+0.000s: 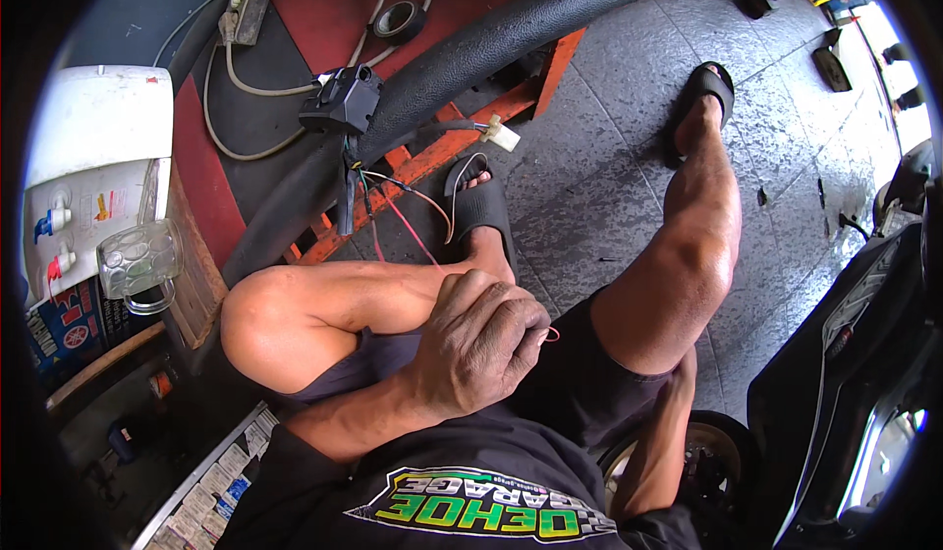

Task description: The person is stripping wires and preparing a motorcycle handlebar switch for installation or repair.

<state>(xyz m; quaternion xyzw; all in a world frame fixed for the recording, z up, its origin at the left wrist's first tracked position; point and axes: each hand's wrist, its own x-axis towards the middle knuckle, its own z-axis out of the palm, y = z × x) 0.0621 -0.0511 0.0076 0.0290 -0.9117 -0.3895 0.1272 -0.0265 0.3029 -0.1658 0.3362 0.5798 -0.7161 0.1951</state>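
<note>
My left hand [483,342] is closed in front of my lap, gripping a thin pinkish-red wire [411,228]. A short loop of wire end [554,334] pokes out past the thumb side. The wire runs up to a black handlebar switch housing [344,98], which lies on the black padded edge [432,74] of a red bench. More thin coloured wires hang below the housing, and a white plug connector [501,135] sticks out to its right. My right hand [684,371] is down beside my right thigh, its fingers hidden behind the leg.
A roll of black tape [399,22] and a power strip [252,8] with pale cables lie on the bench. At left are a white water dispenser [98,128] and a glass mug [140,260]. Dark motorcycle bodywork [835,383] stands close at right. Grey floor tiles [629,88] spread ahead.
</note>
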